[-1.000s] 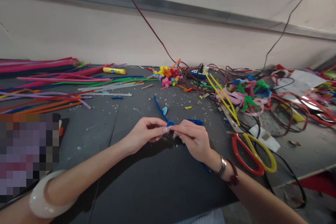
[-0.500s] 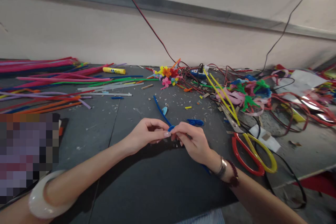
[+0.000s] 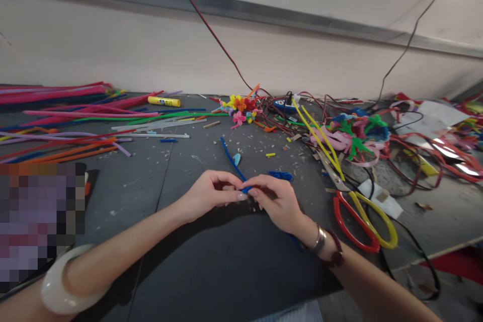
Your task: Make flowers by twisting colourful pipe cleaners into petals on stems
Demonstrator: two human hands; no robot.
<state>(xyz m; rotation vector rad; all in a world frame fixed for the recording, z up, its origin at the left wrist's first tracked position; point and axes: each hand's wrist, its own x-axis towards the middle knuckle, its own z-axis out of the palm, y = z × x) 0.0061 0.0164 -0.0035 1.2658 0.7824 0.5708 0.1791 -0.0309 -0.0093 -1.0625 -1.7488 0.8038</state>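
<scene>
My L hand & R hand meet at center of frame, low over the dark work bench, both mostly closed. Fingertips of each pinch a blue pipe cleaner, thumbs & fingers nearly touching across it. Exact grip is hidden behind my fingers. The pipe cleaner runs from just above the hands, up & left, & another length shows below my R wrist; it seems held at two close points so the bend can't spring open. Just beyond the hands lie a small curled blue pipe cleaner piece & a pale blue petal shape, both within easy reach. A jade-like bangle sits on my L wrist; a metal bangle & dark beaded bracelet sit on my R. Right of my hands, red-handled scissors lie w/ yellow-handled scissors, handy for cutting. Loose pipe cleaners are spread at upper left, & pipe cleaner flowers sit at top center, off the work area.
</scene>
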